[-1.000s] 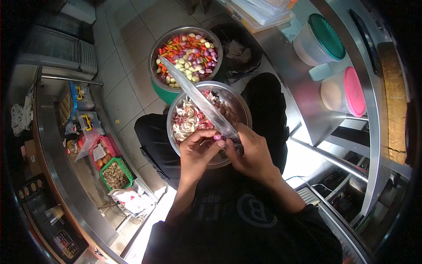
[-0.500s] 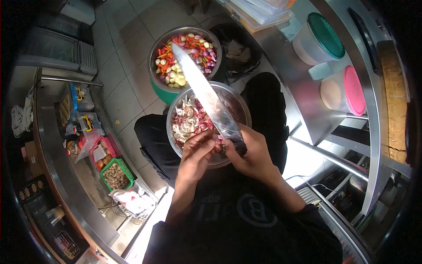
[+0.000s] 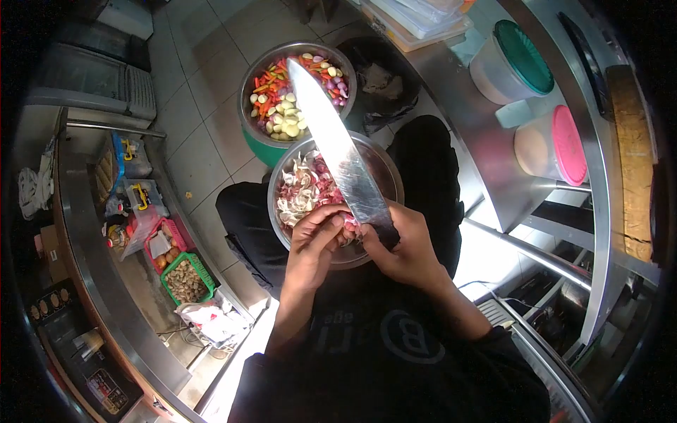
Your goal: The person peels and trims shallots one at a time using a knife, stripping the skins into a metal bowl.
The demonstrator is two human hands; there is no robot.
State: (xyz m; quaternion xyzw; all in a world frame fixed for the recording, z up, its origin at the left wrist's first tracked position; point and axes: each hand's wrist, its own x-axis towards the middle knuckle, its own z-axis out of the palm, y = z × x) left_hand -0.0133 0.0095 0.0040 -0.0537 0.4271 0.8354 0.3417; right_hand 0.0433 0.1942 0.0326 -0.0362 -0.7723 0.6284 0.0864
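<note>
My right hand (image 3: 407, 243) is closed around the base of a large kitchen knife (image 3: 337, 151), whose blade points up and away over two bowls. Against the lower blade, my left hand (image 3: 310, 243) pinches a small pinkish shallot (image 3: 350, 223), partly hidden by my fingers. My right thumb lies close to it. Below both hands, a metal bowl (image 3: 393, 176) in my lap holds pale dry peels (image 3: 300, 187) and reddish skins. Beyond it, a second metal bowl (image 3: 245, 92) contains red chillies (image 3: 268, 86), peeled garlic cloves (image 3: 284, 120) and purple shallots (image 3: 338, 88).
A green tub (image 3: 259, 149) is beneath the far bowl, with a black bag (image 3: 395, 99) beside it. On the right, a steel counter (image 3: 469, 120) carries green-lidded (image 3: 522, 56) and pink-lidded (image 3: 568, 144) containers. Left, a shelf holds a green basket (image 3: 204, 271) and a pink basket (image 3: 176, 233).
The knife's tip has swung slightly right and away from me, and its blade has turned, catching more light. Both hands stay in nearly the same place, my left fingers shifting slightly around the shallot.
</note>
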